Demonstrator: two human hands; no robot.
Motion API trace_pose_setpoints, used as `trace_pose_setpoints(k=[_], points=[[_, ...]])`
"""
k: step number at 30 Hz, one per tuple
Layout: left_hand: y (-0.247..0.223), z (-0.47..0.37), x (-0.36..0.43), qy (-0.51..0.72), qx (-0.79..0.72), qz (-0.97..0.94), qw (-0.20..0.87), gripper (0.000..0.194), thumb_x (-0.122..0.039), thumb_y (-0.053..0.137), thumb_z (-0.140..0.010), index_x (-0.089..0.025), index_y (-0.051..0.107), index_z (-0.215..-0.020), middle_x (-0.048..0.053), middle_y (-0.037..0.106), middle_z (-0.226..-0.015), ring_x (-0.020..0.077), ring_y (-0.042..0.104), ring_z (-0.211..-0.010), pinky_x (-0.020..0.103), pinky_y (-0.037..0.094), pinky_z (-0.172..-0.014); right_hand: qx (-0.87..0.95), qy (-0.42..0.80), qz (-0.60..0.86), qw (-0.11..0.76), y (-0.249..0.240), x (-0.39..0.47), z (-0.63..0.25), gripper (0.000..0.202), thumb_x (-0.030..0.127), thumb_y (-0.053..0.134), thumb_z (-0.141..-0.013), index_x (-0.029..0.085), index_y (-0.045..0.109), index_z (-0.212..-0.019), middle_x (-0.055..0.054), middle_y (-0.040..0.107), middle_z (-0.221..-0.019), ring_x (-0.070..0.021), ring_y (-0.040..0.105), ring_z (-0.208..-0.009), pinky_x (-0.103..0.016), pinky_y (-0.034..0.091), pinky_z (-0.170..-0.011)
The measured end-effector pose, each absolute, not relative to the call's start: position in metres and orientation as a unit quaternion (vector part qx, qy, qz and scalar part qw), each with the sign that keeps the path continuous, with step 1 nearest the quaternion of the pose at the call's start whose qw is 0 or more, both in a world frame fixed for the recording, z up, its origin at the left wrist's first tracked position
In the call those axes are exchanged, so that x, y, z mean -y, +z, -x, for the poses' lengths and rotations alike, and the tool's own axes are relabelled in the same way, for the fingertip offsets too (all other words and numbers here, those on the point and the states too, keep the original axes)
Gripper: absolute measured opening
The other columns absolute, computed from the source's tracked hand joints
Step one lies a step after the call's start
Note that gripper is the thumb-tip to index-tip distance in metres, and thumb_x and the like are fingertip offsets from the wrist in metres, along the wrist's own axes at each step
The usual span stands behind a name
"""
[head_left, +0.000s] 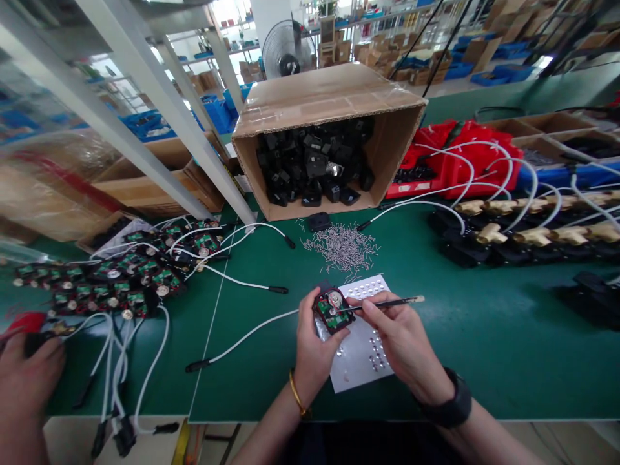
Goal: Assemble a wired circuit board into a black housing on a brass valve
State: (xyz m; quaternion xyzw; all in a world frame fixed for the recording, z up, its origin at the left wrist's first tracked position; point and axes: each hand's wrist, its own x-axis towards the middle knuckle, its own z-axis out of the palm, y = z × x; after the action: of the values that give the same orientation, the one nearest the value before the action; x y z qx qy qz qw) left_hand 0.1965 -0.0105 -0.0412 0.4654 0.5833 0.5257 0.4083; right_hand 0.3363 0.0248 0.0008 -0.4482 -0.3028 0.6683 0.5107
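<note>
My left hand (pixel 312 339) is closed around a small black housing (pixel 345 321) with a green circuit board and a round metal part showing in its open face. A white cable (pixel 252 332) trails left from the housing to a black plug. Between the fingers of my right hand (pixel 402 336) is a slim dark pair of tweezers (pixel 394 301), its thin tip over the circuit board. Whether the tip grips anything is too small to tell. Beneath both hands lies a white sheet (pixel 356 365) with rows of small shiny round pieces, partly covered by the hands.
Behind the sheet is a heap of small metal pins (pixel 343 248). A cardboard box (pixel 334 97) of black housings stands behind it. Cabled circuit-board units (pixel 121 278) crowd the left, near another person's hand (pixel 29 368). Brass-fitted black units (pixel 527 236) line the right.
</note>
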Motion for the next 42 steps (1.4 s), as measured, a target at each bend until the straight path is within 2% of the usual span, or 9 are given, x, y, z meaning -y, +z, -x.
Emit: trace_pose_setpoints(k=[7,24,29,31,34,36,39,42], points=[[-0.037,-0.2,0.009,0.539,-0.584,-0.452,0.404,0.075,-0.016,0.075,-0.061,-0.022,0.04,-0.127,0.009,0.046,-0.128,0.0267,0.044,-0.121,0.043,0.033,-0.106,0.328,0.655,0.452,0.509,0.004,-0.025,-0.334,0.02,0.031,0.077,-0.065,0.019,0.063,-0.073,-0.004,0.07,-0.081,-0.0184,0.063,-0.076,-0.031,0.049,-0.071],[-0.039,-0.2,0.011,0.531,-0.587,-0.497,0.356,0.073,-0.016,0.073,-0.065,-0.022,0.037,-0.128,0.01,0.045,-0.128,0.0262,0.045,-0.12,0.043,0.034,-0.105,0.367,0.64,0.453,0.5,0.004,-0.025,-0.334,0.017,0.03,0.074,-0.069,0.018,0.066,-0.076,-0.004,0.068,-0.08,-0.0183,0.062,-0.077,-0.033,0.047,-0.075],[-0.038,-0.198,0.009,0.521,-0.595,-0.524,0.317,0.072,-0.018,0.074,-0.066,-0.023,0.037,-0.128,0.01,0.033,-0.138,0.0281,0.032,-0.13,0.045,0.029,-0.108,0.394,0.619,0.453,0.507,0.001,-0.029,-0.333,0.016,0.031,0.073,-0.07,0.018,0.064,-0.076,-0.005,0.068,-0.081,-0.0197,0.063,-0.08,-0.034,0.049,-0.074],[-0.04,-0.198,0.008,0.524,-0.587,-0.533,0.31,0.071,-0.019,0.072,-0.068,-0.023,0.035,-0.129,0.011,0.032,-0.139,0.0273,0.032,-0.13,0.045,0.03,-0.108,0.414,0.6,0.454,0.512,-0.001,-0.03,-0.331,0.016,0.031,0.071,-0.072,0.018,0.063,-0.077,-0.005,0.068,-0.082,-0.0202,0.063,-0.08,-0.034,0.05,-0.074],[-0.045,-0.198,0.006,0.548,-0.557,-0.556,0.282,0.066,-0.018,0.068,-0.073,-0.023,0.032,-0.128,0.012,0.04,-0.132,0.0258,0.04,-0.125,0.046,0.035,-0.104,0.491,0.532,0.464,0.51,0.0,-0.026,-0.333,0.009,0.028,0.065,-0.078,0.019,0.061,-0.08,-0.006,0.068,-0.083,-0.0208,0.064,-0.081,-0.036,0.052,-0.072],[-0.048,-0.196,0.004,0.546,-0.538,-0.601,0.228,0.055,-0.018,0.066,-0.075,-0.023,0.036,-0.12,0.012,0.041,-0.131,0.0258,0.041,-0.124,0.047,0.037,-0.102,0.599,0.434,0.447,0.504,0.003,-0.021,-0.337,0.003,0.02,0.06,-0.081,0.02,0.061,-0.084,-0.006,0.067,-0.089,-0.0219,0.063,-0.088,-0.038,0.051,-0.077],[-0.051,-0.192,0.002,0.511,-0.528,-0.662,0.15,0.036,-0.017,0.061,-0.078,-0.022,0.043,-0.109,0.012,0.037,-0.132,0.0257,0.04,-0.123,0.047,0.039,-0.098,0.73,0.276,0.358,0.513,0.015,-0.029,-0.347,0.018,0.01,0.053,-0.083,0.021,0.059,-0.097,-0.008,0.063,-0.104,-0.0236,0.058,-0.101,-0.042,0.047,-0.086],[-0.051,-0.189,0.001,0.5,-0.534,-0.67,0.132,0.031,-0.015,0.057,-0.08,-0.021,0.044,-0.107,0.013,0.036,-0.132,0.0251,0.042,-0.122,0.046,0.043,-0.095,0.717,0.174,0.405,0.54,0.029,-0.074,-0.342,0.016,0.016,0.042,-0.09,0.02,0.056,-0.095,-0.007,0.061,-0.092,-0.021,0.061,-0.089,-0.037,0.049,-0.076]])
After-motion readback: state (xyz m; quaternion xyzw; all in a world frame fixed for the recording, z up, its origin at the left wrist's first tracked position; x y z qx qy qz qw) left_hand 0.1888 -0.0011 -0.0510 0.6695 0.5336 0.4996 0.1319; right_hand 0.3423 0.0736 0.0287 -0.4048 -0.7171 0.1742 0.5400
